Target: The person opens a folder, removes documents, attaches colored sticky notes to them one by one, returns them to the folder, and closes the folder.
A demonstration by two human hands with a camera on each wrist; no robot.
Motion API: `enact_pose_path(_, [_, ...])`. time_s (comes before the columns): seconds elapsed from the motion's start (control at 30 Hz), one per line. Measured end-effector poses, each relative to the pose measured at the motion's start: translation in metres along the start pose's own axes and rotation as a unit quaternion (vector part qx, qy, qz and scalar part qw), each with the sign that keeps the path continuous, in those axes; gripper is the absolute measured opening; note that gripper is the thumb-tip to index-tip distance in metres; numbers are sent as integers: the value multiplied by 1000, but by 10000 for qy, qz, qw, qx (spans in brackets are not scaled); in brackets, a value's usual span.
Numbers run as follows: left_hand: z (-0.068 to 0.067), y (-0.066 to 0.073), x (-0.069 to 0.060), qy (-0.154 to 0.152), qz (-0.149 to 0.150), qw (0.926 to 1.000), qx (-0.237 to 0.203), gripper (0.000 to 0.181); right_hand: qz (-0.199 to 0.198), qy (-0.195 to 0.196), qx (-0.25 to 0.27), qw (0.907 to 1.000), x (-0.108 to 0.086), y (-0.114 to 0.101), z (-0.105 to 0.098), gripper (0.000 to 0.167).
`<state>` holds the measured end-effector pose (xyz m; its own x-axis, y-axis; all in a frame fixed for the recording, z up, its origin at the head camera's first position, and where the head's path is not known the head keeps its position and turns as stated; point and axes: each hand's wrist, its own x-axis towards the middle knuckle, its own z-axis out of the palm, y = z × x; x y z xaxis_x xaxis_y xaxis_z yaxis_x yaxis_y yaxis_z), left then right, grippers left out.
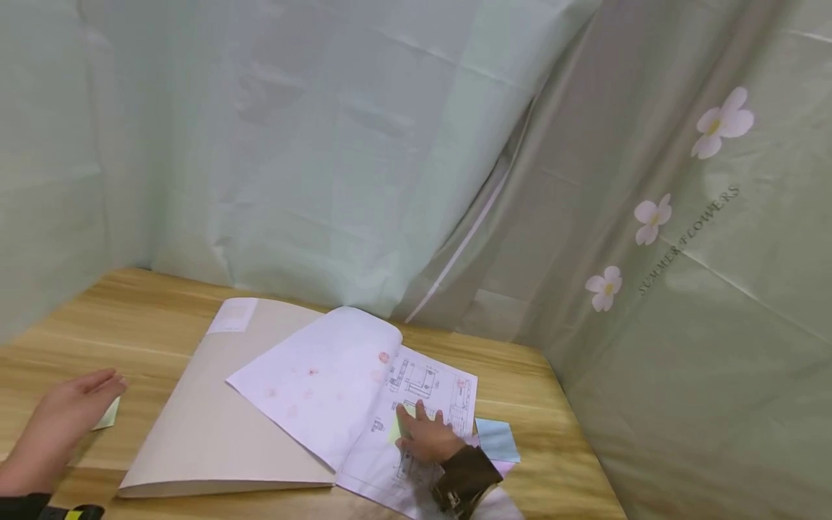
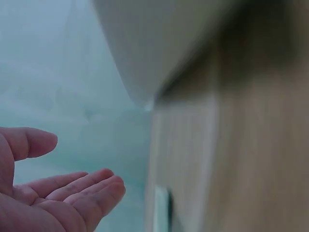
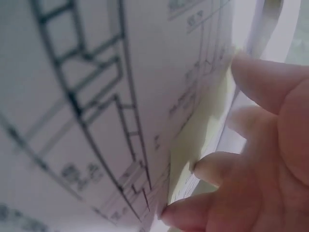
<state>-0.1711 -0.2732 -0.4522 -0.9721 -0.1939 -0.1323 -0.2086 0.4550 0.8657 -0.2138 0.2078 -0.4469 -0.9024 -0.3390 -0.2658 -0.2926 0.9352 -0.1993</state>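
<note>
One pale-green note (image 1: 108,415) lies by the straight-fingered left hand (image 1: 73,404), one yellow-green note (image 3: 186,147) under the spread-fingered right hand (image 1: 429,438).

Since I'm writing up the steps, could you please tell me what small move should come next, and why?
Probably smooth the yellow-green note flat with the right hand: its fingers are at that note, which lies on the printed sheet, while the left hand is empty, away from the sheet.

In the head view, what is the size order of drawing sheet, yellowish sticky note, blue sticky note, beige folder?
Beige folder
Drawing sheet
Blue sticky note, yellowish sticky note: unsure, right hand partly hides the latter
</note>
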Motion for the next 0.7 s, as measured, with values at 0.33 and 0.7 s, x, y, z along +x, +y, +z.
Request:
enact_pose_path(0.33, [40, 67, -4, -1092, 682, 9867, -990, 69, -170, 1960, 2424, 9500, -14, 27, -17, 47])
enact_pose_path(0.7, [59, 87, 6, -1570, 679, 9822, -779, 65, 17, 1710, 5564, 8131, -47, 67, -14, 47])
